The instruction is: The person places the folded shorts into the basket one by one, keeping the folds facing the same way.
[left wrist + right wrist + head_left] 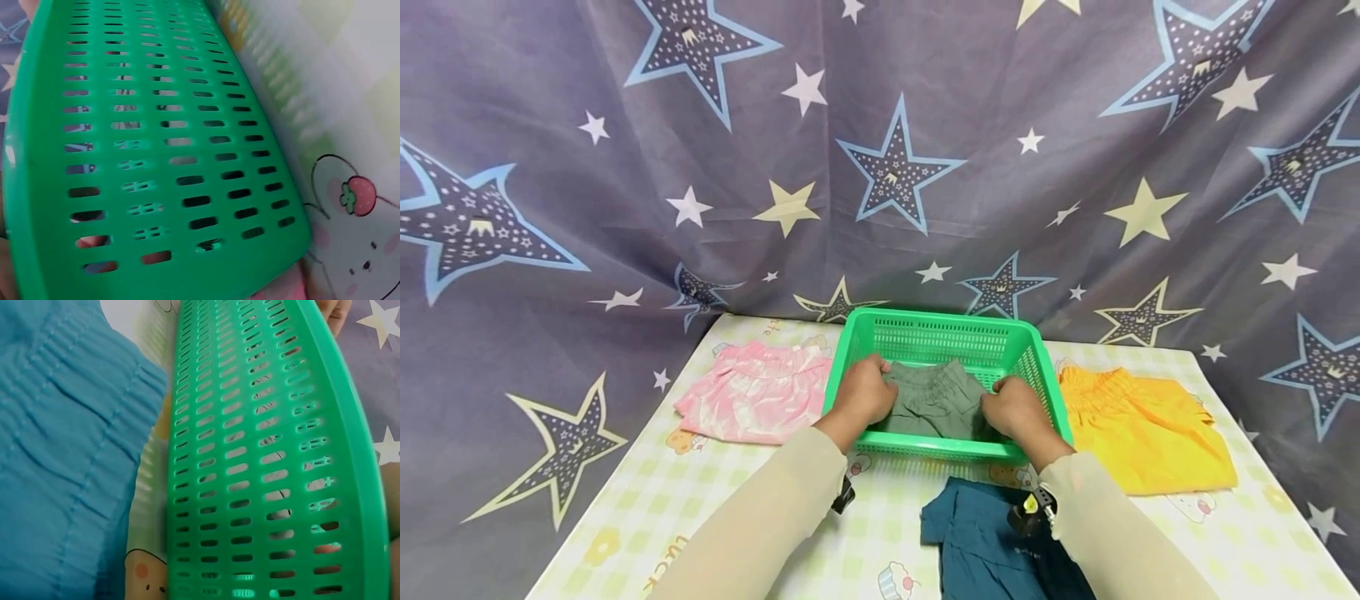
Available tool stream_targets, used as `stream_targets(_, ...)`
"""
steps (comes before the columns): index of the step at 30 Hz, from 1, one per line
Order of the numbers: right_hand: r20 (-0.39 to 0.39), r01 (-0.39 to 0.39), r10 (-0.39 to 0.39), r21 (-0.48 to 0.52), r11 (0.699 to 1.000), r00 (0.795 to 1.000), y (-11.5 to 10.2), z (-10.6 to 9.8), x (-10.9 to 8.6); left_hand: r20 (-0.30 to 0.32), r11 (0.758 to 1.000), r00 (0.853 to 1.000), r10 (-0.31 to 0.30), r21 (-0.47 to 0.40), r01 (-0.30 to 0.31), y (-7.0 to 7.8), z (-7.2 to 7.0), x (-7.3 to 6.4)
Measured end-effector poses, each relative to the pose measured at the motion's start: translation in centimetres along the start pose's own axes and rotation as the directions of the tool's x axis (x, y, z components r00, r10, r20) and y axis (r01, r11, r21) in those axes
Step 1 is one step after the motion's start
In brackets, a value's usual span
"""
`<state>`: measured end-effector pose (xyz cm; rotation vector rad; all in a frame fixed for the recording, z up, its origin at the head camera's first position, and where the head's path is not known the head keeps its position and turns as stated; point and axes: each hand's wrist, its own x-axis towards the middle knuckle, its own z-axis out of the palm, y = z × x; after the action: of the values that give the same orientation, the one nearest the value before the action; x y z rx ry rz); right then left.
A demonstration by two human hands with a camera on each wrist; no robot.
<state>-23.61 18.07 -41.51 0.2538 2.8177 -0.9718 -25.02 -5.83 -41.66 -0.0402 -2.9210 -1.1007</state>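
Grey-green elastic-waist shorts (931, 402) lie inside a green slotted plastic basket (936, 447). My left hand (867, 392) pinches the shorts at their left side, and my right hand (1017, 410) pinches them at the right side; both reach over the front rim. In the left wrist view the basket's outer wall (206, 181) fills most of the picture, hiding the fingers' hold. The right wrist view likewise shows mostly the basket wall (250, 456). Dark blue clothing (981, 542) lies under my right forearm, in front of the basket.
Folded pink-and-white clothing (760, 396) is left of the basket, and folded yellow shorts (1142, 433) lie to its right. Everything rests on a table with a checked cloth (647, 508). A star-patterned curtain (880, 275) hangs directly behind the table.
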Motion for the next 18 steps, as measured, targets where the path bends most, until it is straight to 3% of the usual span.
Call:
stream_targets(6, -0.124, -0.005, 0.012, 0.049, 0.999, 0.992, 0.0, -0.3, -0.7, -0.02, 0.998, 0.999, 0.047, -0.051, -0.048, 0.5, -1.0, -0.6)
stream_targets(12, -0.211, 0.055, -0.023, 0.148, 0.987, 0.977, -0.1, -0.4, -1.4, -0.029, 0.989, 0.994, 0.102, -0.105, -0.105, 1.0, -1.9, -1.6)
stream_targets(18, -0.291, 0.119, -0.062, 0.182, 0.976, 0.955, -0.2, -0.8, -2.6, -0.028, 0.971, 0.986, 0.167, -0.167, -0.169, 1.3, -2.3, -3.1)
